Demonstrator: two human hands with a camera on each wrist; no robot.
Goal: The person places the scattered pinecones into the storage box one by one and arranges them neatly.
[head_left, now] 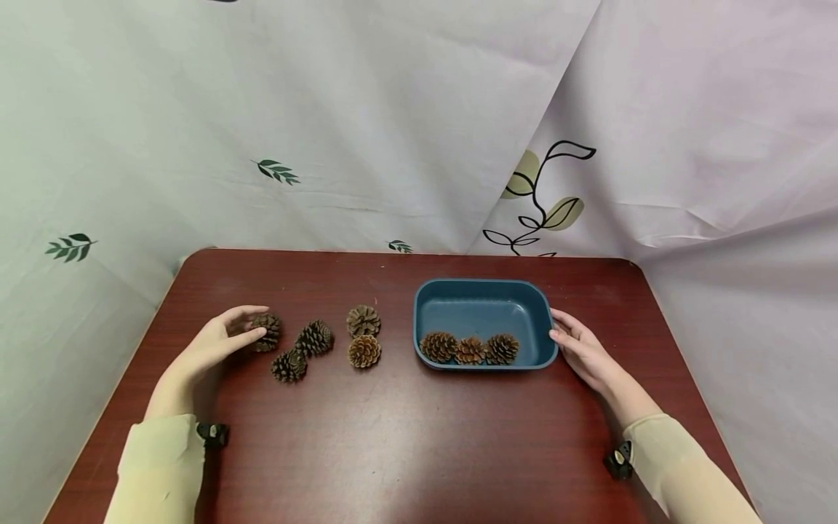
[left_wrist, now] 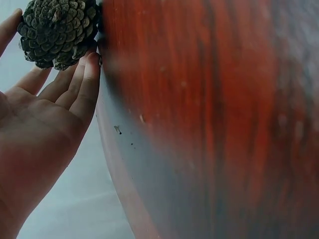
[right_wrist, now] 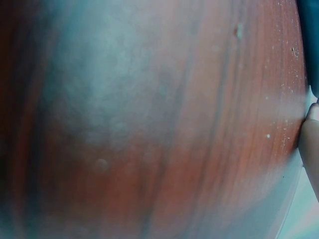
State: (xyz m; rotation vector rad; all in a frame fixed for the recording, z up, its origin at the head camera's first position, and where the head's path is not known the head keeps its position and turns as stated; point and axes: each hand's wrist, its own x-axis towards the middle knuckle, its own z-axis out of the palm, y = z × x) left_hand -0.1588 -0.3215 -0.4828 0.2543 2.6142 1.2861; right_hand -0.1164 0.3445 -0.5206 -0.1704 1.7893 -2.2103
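At the table's left, my left hand (head_left: 214, 342) holds a dark brown pine cone (head_left: 265, 332) between thumb and fingers. The left wrist view shows the same pine cone (left_wrist: 59, 32) with the thumb on one side and the fingers beneath and behind. My right hand (head_left: 585, 355) rests its fingertips against the right end of a blue rectangular tub (head_left: 484, 367). Inside that tub, three pine cones (head_left: 470, 351) lie in a row along the near wall. In the right wrist view only a fingertip (right_wrist: 311, 134) shows, beside the tub's wall (right_wrist: 310, 45).
Two dark pine cones (head_left: 314, 338) lie just right of the left hand. Farther right, a greyish-brown pine cone (head_left: 363, 321) sits behind a lighter brown one (head_left: 364, 351). The reddish-brown table (head_left: 366, 451) is backed by a white leaf-patterned cloth (head_left: 366, 131).
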